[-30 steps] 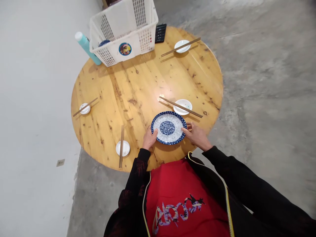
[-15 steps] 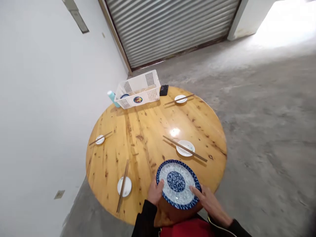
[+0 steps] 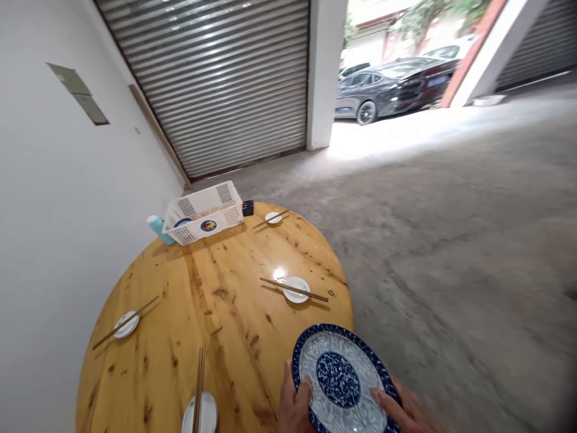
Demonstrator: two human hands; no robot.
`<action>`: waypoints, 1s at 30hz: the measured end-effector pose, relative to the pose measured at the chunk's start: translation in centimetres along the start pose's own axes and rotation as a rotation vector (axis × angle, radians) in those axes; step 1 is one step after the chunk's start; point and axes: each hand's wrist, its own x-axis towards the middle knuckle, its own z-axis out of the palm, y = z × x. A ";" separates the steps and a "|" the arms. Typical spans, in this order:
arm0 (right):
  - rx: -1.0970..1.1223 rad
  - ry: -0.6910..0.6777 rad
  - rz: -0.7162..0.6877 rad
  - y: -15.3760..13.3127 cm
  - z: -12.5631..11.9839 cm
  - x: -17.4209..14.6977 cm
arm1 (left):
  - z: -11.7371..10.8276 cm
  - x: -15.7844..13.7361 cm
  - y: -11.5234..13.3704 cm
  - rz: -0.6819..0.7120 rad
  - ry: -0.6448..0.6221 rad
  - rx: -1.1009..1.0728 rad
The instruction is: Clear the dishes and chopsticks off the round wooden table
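A blue-and-white patterned plate (image 3: 338,379) is held up by its rim at the table's near right edge. My left hand (image 3: 295,397) grips its left side, thumb on top and fingers underneath. On the opposite side my right hand (image 3: 401,409) pinches the rim in the same way. Beyond the plate, a small white saucer (image 3: 295,297) has chopsticks (image 3: 274,282) laid across it. A second saucer (image 3: 207,415) with chopsticks (image 3: 199,379) lies to the left, partly cut off by the frame's bottom.
The round wooden table (image 3: 234,319) also carries a far saucer (image 3: 273,218) and a left saucer (image 3: 127,325), both with chopsticks. At the back stand a white basket (image 3: 202,216), a teal bottle (image 3: 160,230) and a black object (image 3: 247,208). A car (image 3: 396,87) is outside.
The view has swung up and to the right, so the table sits lower and further left and the outside car shows. Both hands still hold the plate, now nearer the table's right edge.
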 end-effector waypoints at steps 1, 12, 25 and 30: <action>0.028 -0.026 0.022 0.3 -0.6 -0.1 | 0.3 -0.2 0.6 0.009 -0.023 0.003; 0.142 0.105 0.205 4.4 -6.0 2.5 | 7.5 2.7 6.4 0.139 -0.166 -0.018; 0.090 -0.126 0.149 4.3 -24.9 20.9 | 26.3 14.2 11.5 0.165 0.031 -0.039; 0.088 -0.125 0.103 3.0 -30.3 26.8 | 32.0 18.0 14.4 0.166 0.064 -0.045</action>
